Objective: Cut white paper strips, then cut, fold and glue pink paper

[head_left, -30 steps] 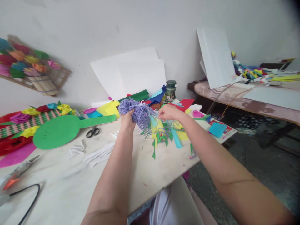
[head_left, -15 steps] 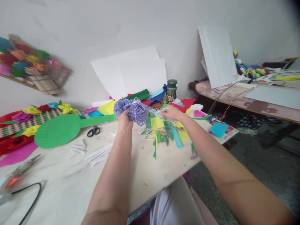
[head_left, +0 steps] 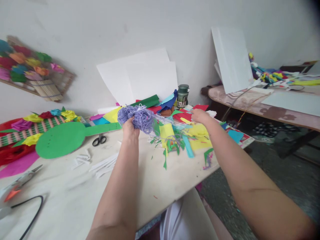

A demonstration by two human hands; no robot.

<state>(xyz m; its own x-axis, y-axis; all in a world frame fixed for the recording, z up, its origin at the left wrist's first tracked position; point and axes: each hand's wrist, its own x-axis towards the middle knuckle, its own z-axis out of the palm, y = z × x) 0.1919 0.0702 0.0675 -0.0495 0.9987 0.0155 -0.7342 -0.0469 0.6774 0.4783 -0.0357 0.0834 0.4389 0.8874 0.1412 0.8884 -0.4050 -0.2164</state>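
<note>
From the head camera, the lilac yarn bundle (head_left: 136, 116) is held in the air, left of and nearer than the dark jar (head_left: 182, 95). A few loose strands (head_left: 168, 122) are stretched out of it to the right.

The likely trouble is the tangle. The bundle looks like a knotted mass of loops, so a firmer pull on the strands could tighten a snarl inside it or drag out a whole clump. The taut strands also pass low over the paper scraps (head_left: 175, 138) lying in front of the jar, where they could catch a green or yellow strip and drag it across the table (head_left: 75, 186). If the grip on the thin ends is weak, they could slip free.

The left hand (head_left: 130, 128) is raised in front of and left of the jar, forearm pointing away from the body, with the fingers curled shut around the underside of the bundle. The right hand (head_left: 200, 115) is in front of and right of the jar, with its back to the camera. Its fingers are bunched together on the ends of the strands, though the fingertips themselves are hidden.
</note>
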